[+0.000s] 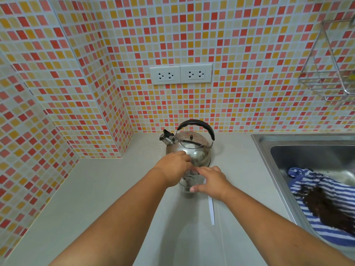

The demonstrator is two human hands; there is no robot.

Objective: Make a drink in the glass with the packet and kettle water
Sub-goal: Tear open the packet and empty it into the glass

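Note:
A clear glass (187, 192) stands on the grey counter, just in front of a steel kettle (192, 148) with a black arched handle and its spout facing left. Both of my hands hover over the glass's rim. My left hand (173, 167) and my right hand (209, 181) meet fingertip to fingertip and pinch a small packet (193, 169) between them. The fingers hide most of the packet. Silvery shapes show through the glass wall; I cannot tell what is inside.
A long white strip-like utensil (211, 210) lies on the counter (96, 198) right of the glass. A steel sink (278, 150) at the right holds a blue-striped cloth (326, 198) with dark grounds on it. Wall sockets (180, 74) and a wire rack (330, 73) hang above.

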